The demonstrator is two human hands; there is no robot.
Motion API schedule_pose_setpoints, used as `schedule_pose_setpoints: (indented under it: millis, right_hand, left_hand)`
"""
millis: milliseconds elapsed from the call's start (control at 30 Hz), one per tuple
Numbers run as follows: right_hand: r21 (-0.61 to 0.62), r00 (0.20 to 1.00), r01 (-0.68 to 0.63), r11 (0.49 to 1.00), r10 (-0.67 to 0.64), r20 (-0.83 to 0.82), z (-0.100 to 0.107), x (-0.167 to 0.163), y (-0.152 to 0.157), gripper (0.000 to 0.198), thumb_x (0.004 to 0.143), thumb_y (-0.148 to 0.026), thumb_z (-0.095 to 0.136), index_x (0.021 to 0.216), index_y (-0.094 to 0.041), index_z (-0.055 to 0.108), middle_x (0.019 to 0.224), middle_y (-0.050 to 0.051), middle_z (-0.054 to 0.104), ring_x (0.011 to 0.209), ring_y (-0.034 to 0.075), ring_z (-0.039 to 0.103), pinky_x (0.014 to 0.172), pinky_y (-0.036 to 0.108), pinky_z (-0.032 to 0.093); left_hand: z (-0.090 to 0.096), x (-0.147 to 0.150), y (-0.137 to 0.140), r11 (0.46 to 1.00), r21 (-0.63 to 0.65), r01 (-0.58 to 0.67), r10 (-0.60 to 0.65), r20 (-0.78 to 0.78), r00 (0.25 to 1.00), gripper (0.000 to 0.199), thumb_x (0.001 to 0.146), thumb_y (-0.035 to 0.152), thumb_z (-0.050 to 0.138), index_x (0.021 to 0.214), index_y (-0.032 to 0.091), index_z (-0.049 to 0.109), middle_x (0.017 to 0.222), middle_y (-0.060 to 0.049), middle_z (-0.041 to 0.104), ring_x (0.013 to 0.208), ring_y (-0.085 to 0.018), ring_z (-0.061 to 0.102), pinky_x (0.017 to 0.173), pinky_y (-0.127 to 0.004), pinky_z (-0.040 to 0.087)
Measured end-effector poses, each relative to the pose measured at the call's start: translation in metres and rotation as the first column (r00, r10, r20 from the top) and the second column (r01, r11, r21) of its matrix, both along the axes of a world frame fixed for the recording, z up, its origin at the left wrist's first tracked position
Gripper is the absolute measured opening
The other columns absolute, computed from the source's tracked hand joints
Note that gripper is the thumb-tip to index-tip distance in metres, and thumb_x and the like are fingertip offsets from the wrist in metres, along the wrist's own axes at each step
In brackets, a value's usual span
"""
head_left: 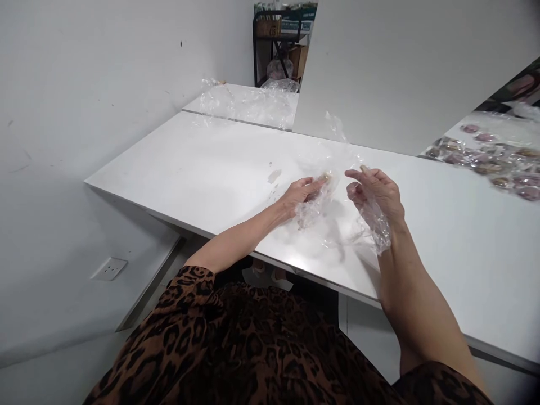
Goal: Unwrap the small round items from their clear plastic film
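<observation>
While my left hand (304, 194) pinches crumpled clear plastic film (312, 211) over the white desk (169, 163), I can't tell whether my right hand's (379, 194) fingers grip it. I'd keep tension light; it may tear.

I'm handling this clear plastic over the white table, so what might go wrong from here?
The plastic looks thin and crinkled, so it could tear if the left hand and right hand pull apart. Some bunches near the right wrist and might cling there. Being clear over a white table, its edges may be hard to see.
</observation>
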State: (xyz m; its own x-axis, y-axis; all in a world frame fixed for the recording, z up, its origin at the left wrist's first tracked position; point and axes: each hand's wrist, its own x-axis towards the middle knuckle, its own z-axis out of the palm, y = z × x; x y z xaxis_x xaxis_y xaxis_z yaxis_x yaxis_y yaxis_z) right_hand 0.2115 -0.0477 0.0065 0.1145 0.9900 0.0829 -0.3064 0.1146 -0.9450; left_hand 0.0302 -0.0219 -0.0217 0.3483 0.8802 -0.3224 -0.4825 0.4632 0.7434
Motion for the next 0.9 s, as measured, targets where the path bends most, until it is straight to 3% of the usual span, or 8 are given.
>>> schedule_pose_setpoints:
  millis: [100,200,333,433,500,733,800,900]
  right_hand:
    - [-0.028,0.996,0.028,0.999,-0.031,-0.081,-0.004,0.009,0.007,0.047,0.068,-0.044,0.093,0.075,-0.021,0.053,0.09,0.0,0.072,0.049,0.006,0.052,0.039,0.021,0.032]
    - [0.065,0.994,0.087,0.994,-0.082,-0.075,-0.003,0.013,0.009,0.046,0.069,-0.047,0.09,0.077,-0.022,0.053,0.088,0.001,0.074,0.048,0.008,0.054,0.038,0.022,0.032]
    - [0.213,0.994,0.106,0.971,-0.101,-0.034,0.007,0.013,0.001,0.034,0.079,-0.043,0.083,0.077,-0.024,0.055,0.091,0.0,0.076,0.059,0.011,0.063,0.045,0.023,0.042]
    - [0.282,0.997,0.075,0.957,-0.07,-0.028,0.015,0.012,-0.005,0.029,0.084,-0.04,0.079,0.077,-0.024,0.055,0.092,0.001,0.076,0.076,0.014,0.071,0.058,0.026,0.052]
    - [0.305,0.997,0.058,0.951,-0.042,-0.058,0.018,0.011,-0.008,0.027,0.084,-0.039,0.078,0.077,-0.024,0.056,0.093,0.002,0.077,0.089,0.017,0.075,0.07,0.03,0.058]
    - [0.325,0.999,-0.007,0.946,0.023,-0.047,0.038,-0.007,-0.007,0.029,0.08,-0.04,0.085,0.076,-0.026,0.06,0.096,0.0,0.078,0.103,0.021,0.075,0.093,0.041,0.06]
    - [0.329,0.999,-0.037,0.944,0.046,-0.018,0.045,-0.017,-0.009,0.031,0.079,-0.042,0.086,0.076,-0.025,0.061,0.098,0.0,0.079,0.102,0.021,0.075,0.094,0.042,0.059]
    - [0.353,0.999,-0.036,0.935,0.047,-0.021,0.055,-0.024,-0.013,0.028,0.078,-0.044,0.087,0.076,-0.025,0.066,0.099,0.001,0.079,0.101,0.022,0.075,0.097,0.044,0.058]
  left_hand:
    - [-0.001,-0.004,0.008,1.0,0.01,0.024,-0.025,0.161,0.987,0.009,0.094,0.022,0.065,0.101,0.018,0.069,0.077,-0.001,0.069,0.069,-0.012,0.066,0.079,-0.028,0.057]
    - [0.008,-0.016,0.012,0.995,-0.072,0.069,-0.053,0.206,0.977,0.039,0.104,0.047,0.047,0.115,0.017,0.069,0.094,-0.01,0.075,0.091,-0.021,0.074,0.095,-0.038,0.059]
    - [0.018,-0.028,0.014,0.994,-0.104,-0.041,0.034,-0.069,0.997,0.057,0.102,0.059,0.043,0.138,0.017,0.058,0.134,-0.017,0.067,0.124,-0.031,0.067,0.108,-0.048,0.053]
    - [0.018,-0.028,0.011,0.989,0.108,-0.099,0.128,-0.307,0.943,0.054,0.099,0.055,0.055,0.142,0.023,0.055,0.154,-0.012,0.054,0.141,-0.029,0.055,0.119,-0.042,0.044]
    - [0.016,-0.025,0.008,0.961,0.274,-0.027,0.138,-0.394,0.909,0.055,0.097,0.055,0.058,0.142,0.024,0.056,0.158,-0.01,0.051,0.147,-0.028,0.048,0.124,-0.041,0.037]
    - [0.008,-0.018,-0.004,0.777,0.492,0.393,-0.115,-0.502,0.857,0.067,0.087,0.062,0.069,0.139,0.021,0.062,0.148,-0.015,0.061,0.143,-0.031,0.052,0.122,-0.046,0.038]
    - [0.004,-0.016,-0.004,0.787,0.48,0.388,-0.089,-0.534,0.841,0.06,0.081,0.051,0.077,0.13,0.018,0.066,0.137,-0.016,0.068,0.135,-0.032,0.058,0.117,-0.048,0.042]
    - [-0.004,-0.013,-0.002,0.876,0.405,0.261,-0.063,-0.44,0.896,0.028,0.081,0.03,0.076,0.104,0.016,0.071,0.106,-0.013,0.077,0.108,-0.026,0.07,0.104,-0.043,0.052]
